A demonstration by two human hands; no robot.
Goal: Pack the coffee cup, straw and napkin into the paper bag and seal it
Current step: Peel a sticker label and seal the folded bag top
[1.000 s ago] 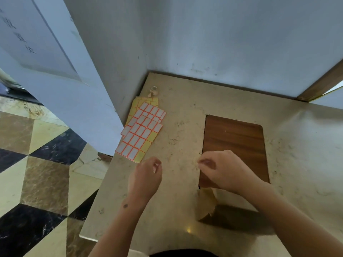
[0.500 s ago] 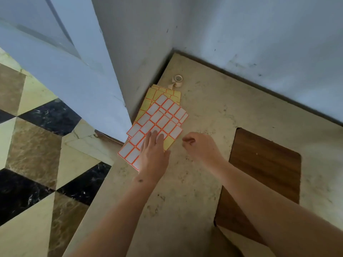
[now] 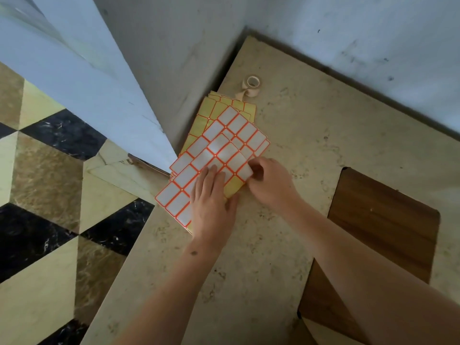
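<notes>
Change: my hands came off the bag onto the label sheets (image 3: 219, 150).
Left hand (image 3: 211, 202): flat, fingers straight, pinning the sheets.
Right hand (image 3: 270, 185): pinched a label corner, peeling.
Meaning: I judged sealing had begun.

Two bare forearms are showing from the bottom edge, with no sleeve, watch, bracelet or glove showing on either. The left hand (image 3: 211, 202) is showing its back, with no rings on the fingers that are in view and short, unpainted-looking nails. A small dark mark is sitting on the left forearm just below the wrist. The right hand (image 3: 270, 183) is likewise wearing nothing, and its forearm is looking plain and unmarked.
</notes>
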